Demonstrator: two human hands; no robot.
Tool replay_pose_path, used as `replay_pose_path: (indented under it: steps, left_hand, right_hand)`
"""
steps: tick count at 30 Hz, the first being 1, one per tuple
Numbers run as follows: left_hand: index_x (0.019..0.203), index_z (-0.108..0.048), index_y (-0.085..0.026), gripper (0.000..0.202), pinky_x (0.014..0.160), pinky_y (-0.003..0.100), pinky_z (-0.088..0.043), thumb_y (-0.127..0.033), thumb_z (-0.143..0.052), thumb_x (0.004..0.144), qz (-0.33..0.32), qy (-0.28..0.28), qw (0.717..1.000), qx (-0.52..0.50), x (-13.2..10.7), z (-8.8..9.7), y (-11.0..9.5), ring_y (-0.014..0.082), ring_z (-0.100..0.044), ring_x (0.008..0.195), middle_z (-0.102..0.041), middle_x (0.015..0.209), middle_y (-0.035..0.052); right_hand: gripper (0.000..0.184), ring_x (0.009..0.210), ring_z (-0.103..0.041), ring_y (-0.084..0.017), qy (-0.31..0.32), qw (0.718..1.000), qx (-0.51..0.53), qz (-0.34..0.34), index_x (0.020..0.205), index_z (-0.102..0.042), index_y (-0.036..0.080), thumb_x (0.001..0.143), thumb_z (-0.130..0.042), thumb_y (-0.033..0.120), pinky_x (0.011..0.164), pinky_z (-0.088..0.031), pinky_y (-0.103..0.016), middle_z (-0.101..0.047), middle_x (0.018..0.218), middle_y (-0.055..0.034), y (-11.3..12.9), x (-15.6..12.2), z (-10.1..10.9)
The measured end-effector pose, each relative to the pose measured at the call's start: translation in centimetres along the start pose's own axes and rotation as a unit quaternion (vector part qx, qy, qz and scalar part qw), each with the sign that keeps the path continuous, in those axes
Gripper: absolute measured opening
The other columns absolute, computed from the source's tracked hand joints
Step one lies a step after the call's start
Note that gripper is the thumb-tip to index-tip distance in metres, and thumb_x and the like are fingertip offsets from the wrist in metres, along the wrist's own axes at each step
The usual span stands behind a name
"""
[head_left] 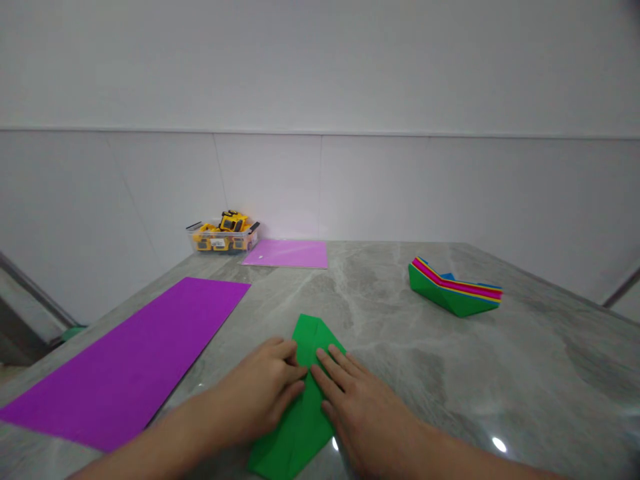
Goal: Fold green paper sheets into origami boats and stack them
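A folded sheet of green paper (311,400) lies lengthwise on the table in front of me, its far end narrowed by slanted corners and a crease running along its middle. My left hand (275,387) rests on its left side with the fingers curled together, fingertips at the centre crease. On the right half, my right hand (353,393) lies flat with fingers stretched out, pressing the paper down. Part of the sheet is hidden under both hands. Farther right stands a folded paper boat (455,297), green below with pink, yellow and blue bands along its rim.
A large purple sheet (135,360) lies to the left. At the back are a pinkish-purple sheet (290,253) and a clear plastic box (217,243) holding yellow toy vehicles (233,221). The grey marble-patterned table (390,293) reaches to the white wall.
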State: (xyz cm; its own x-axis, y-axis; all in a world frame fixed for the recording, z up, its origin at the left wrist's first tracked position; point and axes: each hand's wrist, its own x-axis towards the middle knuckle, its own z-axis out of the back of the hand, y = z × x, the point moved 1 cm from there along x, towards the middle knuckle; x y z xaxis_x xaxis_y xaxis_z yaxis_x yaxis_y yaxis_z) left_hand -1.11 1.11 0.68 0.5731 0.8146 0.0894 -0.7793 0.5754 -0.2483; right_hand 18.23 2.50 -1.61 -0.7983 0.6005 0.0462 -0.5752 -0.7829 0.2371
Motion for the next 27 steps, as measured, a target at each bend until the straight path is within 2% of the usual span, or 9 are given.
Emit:
replay_pose_path:
  steps: [2, 4, 8, 12, 16, 27]
  left_hand:
    - [0.101, -0.073, -0.025, 0.025, 0.087, 0.032, -0.043, -0.023, -0.049, 0.095, -0.052, 0.021, 0.998, -0.042, 0.2, 1.0, 1.5, 0.0195, -0.055, 0.093, -0.061, 0.095, 0.0050]
    - [0.107, -0.073, -0.028, 0.024, 0.086, 0.031, -0.043, -0.026, -0.053, 0.093, -0.074, 0.015, 0.995, -0.066, 0.4, 1.7, 2.5, 0.0199, -0.053, 0.097, -0.059, 0.099, 0.0051]
    - [0.103, -0.074, -0.027, 0.022, 0.090, 0.033, -0.042, -0.023, -0.056, 0.091, -0.108, 0.016, 0.991, -0.074, 0.6, 1.9, 2.6, 0.0210, -0.052, 0.101, -0.059, 0.101, 0.0066]
    - [0.101, -0.075, -0.029, 0.020, 0.093, 0.035, -0.041, -0.023, -0.059, 0.090, -0.108, 0.014, 0.989, -0.097, 0.7, 1.7, 2.7, 0.0203, -0.053, 0.102, -0.060, 0.101, 0.0056]
    - [0.095, -0.077, -0.028, 0.017, 0.089, 0.034, -0.043, -0.021, -0.064, 0.087, -0.121, 0.006, 0.985, -0.126, 0.8, 1.7, 3.5, 0.0195, -0.053, 0.099, -0.061, 0.097, 0.0046]
    - [0.071, -0.072, -0.020, 0.014, 0.080, 0.033, -0.044, -0.006, -0.067, 0.074, -0.131, 0.018, 0.989, -0.061, 0.4, 2.7, 3.4, 0.0203, -0.055, 0.094, -0.064, 0.088, 0.0040]
  right_hand:
    - [0.047, 0.139, -0.030, -0.036, -0.015, 1.000, 0.009, 0.006, 0.142, -0.045, 0.009, 0.098, -0.038, 0.024, 0.113, -0.031, -0.054, -0.037, 0.149, -0.0185, -0.2, -0.1, 0.2]
    - [0.047, 0.138, -0.033, -0.035, -0.019, 1.000, 0.017, 0.015, 0.141, -0.047, 0.010, 0.097, -0.040, 0.024, 0.112, -0.032, -0.053, -0.040, 0.147, -0.0183, -0.4, -0.1, 0.6]
    - [0.046, 0.139, -0.033, -0.033, -0.007, 0.999, 0.027, 0.028, 0.141, -0.048, 0.014, 0.096, -0.041, 0.025, 0.113, -0.032, -0.050, -0.039, 0.148, -0.0173, -0.6, -0.4, 1.3]
    - [0.046, 0.140, -0.031, -0.033, 0.009, 0.998, 0.045, 0.030, 0.141, -0.047, 0.018, 0.096, -0.043, 0.026, 0.113, -0.031, -0.050, -0.037, 0.150, -0.0162, -0.7, -0.8, 1.7]
    - [0.047, 0.140, -0.032, -0.033, 0.009, 0.998, 0.050, 0.024, 0.142, -0.047, 0.019, 0.096, -0.043, 0.027, 0.114, -0.030, -0.050, -0.037, 0.150, -0.0161, -0.7, -1.1, 1.6]
    - [0.047, 0.139, -0.031, -0.035, 0.034, 0.999, 0.022, 0.021, 0.142, -0.047, 0.014, 0.097, -0.041, 0.025, 0.112, -0.032, -0.053, -0.035, 0.150, -0.0200, -0.2, -0.7, 1.8]
